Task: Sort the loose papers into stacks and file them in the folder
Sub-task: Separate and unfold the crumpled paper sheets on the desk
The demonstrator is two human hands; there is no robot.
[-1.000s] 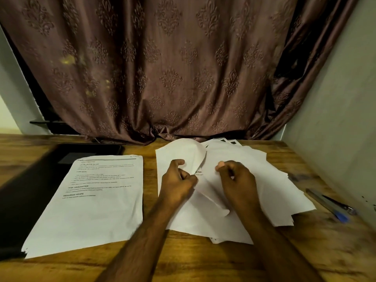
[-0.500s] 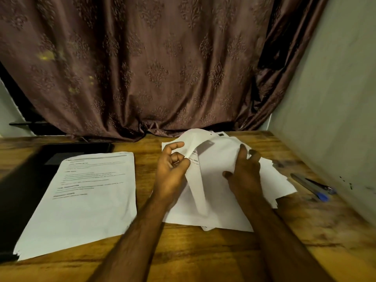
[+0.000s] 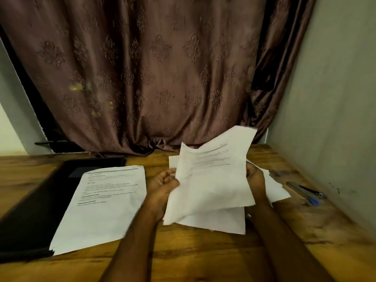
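Both hands pinch one printed sheet [image 3: 211,180]: left hand [image 3: 162,183], right hand [image 3: 255,177].
It hides the loose pile [image 3: 274,188]; pens [image 3: 307,193] beside the wall, folder [image 3: 32,204] under the sorted stack [image 3: 105,208].

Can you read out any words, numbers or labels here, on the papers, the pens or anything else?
Nothing can be read for certain.
Flat sheet left of the hands: a header bar, bold headings and lines of print, all too blurred to quote.
Lifted sheet, held by the left hand and right hand: a few grey lines of print, unreadable.
Pens by the wall: no marking can be made out.
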